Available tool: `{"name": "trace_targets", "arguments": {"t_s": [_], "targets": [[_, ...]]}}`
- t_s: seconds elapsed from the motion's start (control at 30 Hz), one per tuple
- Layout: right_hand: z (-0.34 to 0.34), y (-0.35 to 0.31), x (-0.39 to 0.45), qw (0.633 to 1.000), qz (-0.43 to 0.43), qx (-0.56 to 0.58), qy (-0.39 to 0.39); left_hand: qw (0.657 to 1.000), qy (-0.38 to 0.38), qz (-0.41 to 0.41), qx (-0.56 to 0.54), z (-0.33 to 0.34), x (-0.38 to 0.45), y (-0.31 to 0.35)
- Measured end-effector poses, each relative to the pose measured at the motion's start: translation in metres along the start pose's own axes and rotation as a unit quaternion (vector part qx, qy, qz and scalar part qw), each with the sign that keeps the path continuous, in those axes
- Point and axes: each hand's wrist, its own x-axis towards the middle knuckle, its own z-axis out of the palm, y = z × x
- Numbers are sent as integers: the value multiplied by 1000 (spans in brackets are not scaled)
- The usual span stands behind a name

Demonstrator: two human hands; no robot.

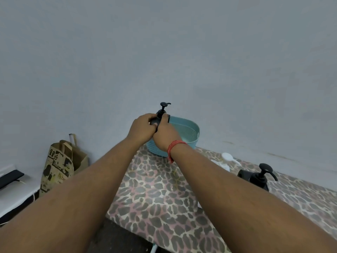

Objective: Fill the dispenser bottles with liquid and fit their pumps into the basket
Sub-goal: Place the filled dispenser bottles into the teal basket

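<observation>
Standing upright with its long axis vertical, the dark dispenser bottle [160, 118] is held over the near rim of the teal basket [189, 133], its slim black pump [164, 106] on top with the spout pointing right. The left hand [143, 129] and right hand [165, 136] both curl around the bottle's body, hiding most of it. The basket is oval plastic with perforated walls, resting on a leopard-print cloth [164, 198]. A second black dispenser bottle [259, 177] stands well apart to the right, near a white pump [228, 157]
</observation>
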Motion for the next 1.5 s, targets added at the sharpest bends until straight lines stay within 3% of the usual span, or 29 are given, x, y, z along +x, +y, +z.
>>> {"name": "trace_targets", "arguments": {"t_s": [0.37,0.5,0.67,0.8,1.2,1.3,1.5], "targets": [[-7,-10,4,982,45,-144,-110,991,-34,-9,126,8,-1,-14],[-18,-1,-16,990,-30,-136,-37,991,-35,-17,125,6,-15,1],[-29,-3,-80,985,-131,-55,96,997,56,35,35,5,-59,20],[-26,8,-149,977,-153,-54,139,999,46,1,7,12,-106,31],[-52,50,-268,961,-20,46,270,987,-75,-59,-126,21,-205,100],[-54,59,-275,964,37,91,249,983,-111,-58,-135,32,-212,116],[-53,68,-266,969,70,175,157,979,-144,-74,-121,63,-208,138]]}}
